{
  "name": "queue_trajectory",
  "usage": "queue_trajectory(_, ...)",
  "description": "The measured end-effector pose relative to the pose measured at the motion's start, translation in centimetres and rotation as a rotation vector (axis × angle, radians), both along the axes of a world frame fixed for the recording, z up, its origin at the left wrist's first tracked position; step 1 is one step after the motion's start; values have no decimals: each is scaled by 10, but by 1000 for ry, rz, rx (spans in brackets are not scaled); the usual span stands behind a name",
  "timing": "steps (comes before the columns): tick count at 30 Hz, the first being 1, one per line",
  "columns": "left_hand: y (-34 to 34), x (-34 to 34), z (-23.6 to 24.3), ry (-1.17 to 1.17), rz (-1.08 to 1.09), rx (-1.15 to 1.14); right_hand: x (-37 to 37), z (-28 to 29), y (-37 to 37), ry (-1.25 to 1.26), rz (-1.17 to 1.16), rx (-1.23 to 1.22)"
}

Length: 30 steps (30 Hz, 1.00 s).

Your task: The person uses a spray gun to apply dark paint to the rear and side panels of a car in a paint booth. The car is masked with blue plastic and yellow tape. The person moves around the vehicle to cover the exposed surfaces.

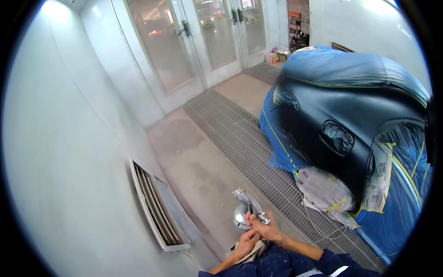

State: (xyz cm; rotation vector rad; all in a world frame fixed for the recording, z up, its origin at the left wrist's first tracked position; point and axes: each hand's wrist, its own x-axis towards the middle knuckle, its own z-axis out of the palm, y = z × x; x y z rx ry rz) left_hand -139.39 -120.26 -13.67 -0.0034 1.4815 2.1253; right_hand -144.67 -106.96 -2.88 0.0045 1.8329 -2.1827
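Observation:
A silver spray gun with a round metal cup is in front of my body, low in the view. My right hand is closed around its handle, and the gun's nozzle end points away from me. Just below, my left hand is closed against the underside of the right hand. What its fingers pinch is hidden. A pale cloth hangs beneath both hands, against my dark blue clothing.
To the right stands a car with a black-coated panel, wrapped in blue plastic film and taped paper. A thin hose lies on the floor grating. On the left is a louvred wall vent; glazed doors stand behind.

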Motion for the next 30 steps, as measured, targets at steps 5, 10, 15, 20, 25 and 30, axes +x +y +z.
queue_trajectory(5, -2, 2, -16, 50, -2, -3, 3, -13, 0, -41, -13, 107)
queue_trajectory(10, -2, 0, -6, 70, 10, -57, 2, 5, -3, -20, -20, 44)
queue_trajectory(15, -1, 0, 19, 185, 62, -223, 3, 14, 0, -68, 14, 7)
queue_trajectory(20, -4, 3, -10, 219, 124, -157, 3, 8, -6, 6, -17, 45)
queue_trajectory(25, -7, 6, -36, 267, 144, -214, 1, -6, -8, 70, -24, 82)
queue_trajectory(30, -11, 5, -38, 261, 143, -228, 1, -5, -9, 110, -26, 109)
